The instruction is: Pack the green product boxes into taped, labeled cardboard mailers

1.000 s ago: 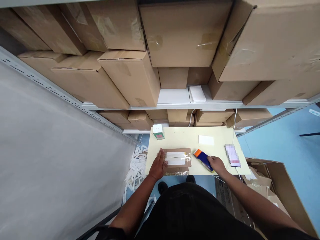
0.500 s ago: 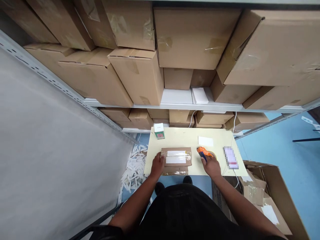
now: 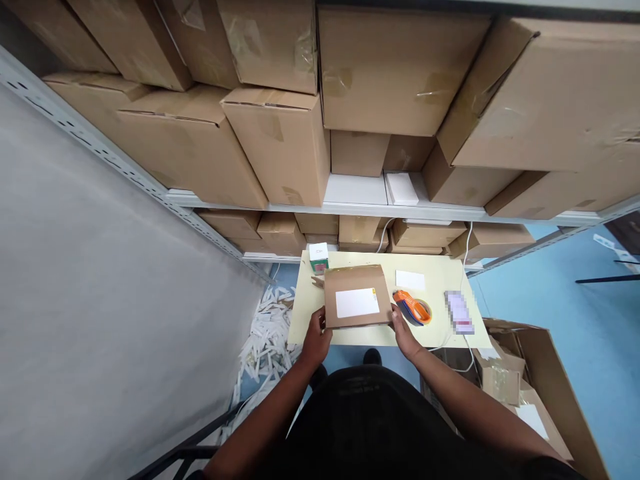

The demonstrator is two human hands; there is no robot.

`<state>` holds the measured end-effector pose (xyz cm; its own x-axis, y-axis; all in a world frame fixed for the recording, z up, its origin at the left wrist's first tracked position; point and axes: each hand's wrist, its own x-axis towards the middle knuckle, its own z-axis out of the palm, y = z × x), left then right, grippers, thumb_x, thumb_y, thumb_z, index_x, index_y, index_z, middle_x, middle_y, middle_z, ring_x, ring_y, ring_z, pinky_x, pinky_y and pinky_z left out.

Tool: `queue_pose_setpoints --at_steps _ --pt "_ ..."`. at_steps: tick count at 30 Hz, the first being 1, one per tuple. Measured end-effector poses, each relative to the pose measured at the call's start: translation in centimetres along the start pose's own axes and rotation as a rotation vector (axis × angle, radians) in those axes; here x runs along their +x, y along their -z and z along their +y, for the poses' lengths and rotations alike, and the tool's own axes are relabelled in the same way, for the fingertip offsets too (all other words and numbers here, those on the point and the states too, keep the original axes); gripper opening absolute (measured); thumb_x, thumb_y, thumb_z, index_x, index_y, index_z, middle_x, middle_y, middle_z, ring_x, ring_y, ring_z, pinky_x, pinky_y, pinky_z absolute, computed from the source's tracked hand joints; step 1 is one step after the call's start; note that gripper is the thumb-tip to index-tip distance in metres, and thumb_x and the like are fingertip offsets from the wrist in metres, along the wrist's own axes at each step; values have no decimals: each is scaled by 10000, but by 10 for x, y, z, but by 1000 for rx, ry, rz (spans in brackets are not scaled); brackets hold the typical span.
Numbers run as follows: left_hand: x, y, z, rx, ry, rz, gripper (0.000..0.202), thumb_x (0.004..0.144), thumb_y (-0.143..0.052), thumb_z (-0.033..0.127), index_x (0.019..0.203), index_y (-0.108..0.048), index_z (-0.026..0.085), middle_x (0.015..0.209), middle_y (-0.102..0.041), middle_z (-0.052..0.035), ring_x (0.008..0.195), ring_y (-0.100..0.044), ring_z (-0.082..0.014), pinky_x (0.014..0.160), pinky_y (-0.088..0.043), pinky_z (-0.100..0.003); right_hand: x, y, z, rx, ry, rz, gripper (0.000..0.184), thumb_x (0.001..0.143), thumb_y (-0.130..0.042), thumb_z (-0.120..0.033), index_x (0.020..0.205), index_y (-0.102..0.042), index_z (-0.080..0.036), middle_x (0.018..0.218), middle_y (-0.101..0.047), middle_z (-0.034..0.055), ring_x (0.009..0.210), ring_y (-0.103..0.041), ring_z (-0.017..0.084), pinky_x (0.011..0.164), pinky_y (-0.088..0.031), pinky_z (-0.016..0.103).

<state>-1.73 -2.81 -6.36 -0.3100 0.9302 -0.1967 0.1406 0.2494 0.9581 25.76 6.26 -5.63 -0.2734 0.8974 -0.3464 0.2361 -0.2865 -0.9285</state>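
two hands (image 3: 316, 337) (image 3: 404, 331), one held carton (image 3: 357, 298), one tape dispenser (image 3: 413, 305), one phone (image 3: 459, 312), one green-and-white box (image 3: 319, 257), one tabletop card (image 3: 410, 280).

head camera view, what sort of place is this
Probably a stockroom with a packing spot: shelves stacked with cardboard boxes, a small table with a tape dispenser on it, and a carton bearing a white label.

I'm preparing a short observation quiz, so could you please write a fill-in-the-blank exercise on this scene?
The hand nearer the tape dispenser is the ____ one.
The label on the held cardboard box is mostly ____ in colour.
The green-topped-with-white box stands near the table's far ____ corner.
Missing words: right; white; left.
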Motion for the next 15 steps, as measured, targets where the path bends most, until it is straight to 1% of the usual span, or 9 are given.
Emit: queue_pose_setpoints --at_steps 2,4,5,7,9,12,14,15 --pt "4 -2 -15 -21 57 1 514 793 -486 151 1306 -517 170 1358 -647 -134 1261 -624 -241 1066 -489 -417 4 -1 20 -19 -65 -2 797 870 -392 -863 1365 -567 -264 1398 -628 111 1351 -531 295 1113 -442 452" --pt "11 -1 -25 32 136 -2 356 825 -486 199 1166 -583 171 1237 -701 -127 1188 -657 -261 1043 -498 -441 11 -1 36 -96 -151 13 810 846 -394 -881 1272 -636 -237 1366 -653 121 1331 -545 310 1114 -437 468" --pt "15 0 -26 76 166 6 295 852 -485 236 1113 -607 173 1188 -717 -125 1164 -664 -273 1036 -499 -452 15 -1 41 -137 -182 25 805 844 -388 -879 1224 -665 -226 1342 -670 125 1320 -553 316 1115 -434 471" --pt "27 3 -24 160 197 44 281 910 -473 320 1083 -639 173 1170 -726 -131 1182 -650 -300 1057 -478 -472 27 2 43 -202 -226 54 784 858 -370 -860 1150 -705 -214 1300 -694 128 1299 -571 324 1109 -434 467" --pt "42 4 -16 204 203 80 350 954 -454 395 1131 -658 172 1222 -719 -137 1245 -616 -315 1099 -442 -478 42 4 36 -222 -257 78 766 883 -342 -830 1125 -719 -209 1274 -707 126 1269 -594 321 1089 -448 458" --pt "64 -1 -4 200 207 56 430 991 -412 456 1195 -674 183 1249 -723 -127 1251 -620 -320 1090 -451 -468 64 1 14 -172 -348 95 764 910 -316 -794 1150 -716 -189 1230 -720 136 1207 -631 310 1041 -480 444" --pt "68 -6 1 189 193 33 457 1005 -388 476 1234 -674 204 1262 -725 -106 1235 -634 -311 1073 -468 -454 70 -1 1 -132 -393 122 758 904 -344 -794 1147 -716 -179 1177 -735 147 1175 -644 309 1011 -496 431" --pt "66 -7 2 180 168 32 469 1014 -368 482 1266 -662 216 1281 -719 -94 1239 -634 -299 1074 -470 -444 70 -2 -4 -100 -387 136 758 900 -349 -801 1140 -715 -182 1146 -742 148 1155 -652 309 990 -506 424"
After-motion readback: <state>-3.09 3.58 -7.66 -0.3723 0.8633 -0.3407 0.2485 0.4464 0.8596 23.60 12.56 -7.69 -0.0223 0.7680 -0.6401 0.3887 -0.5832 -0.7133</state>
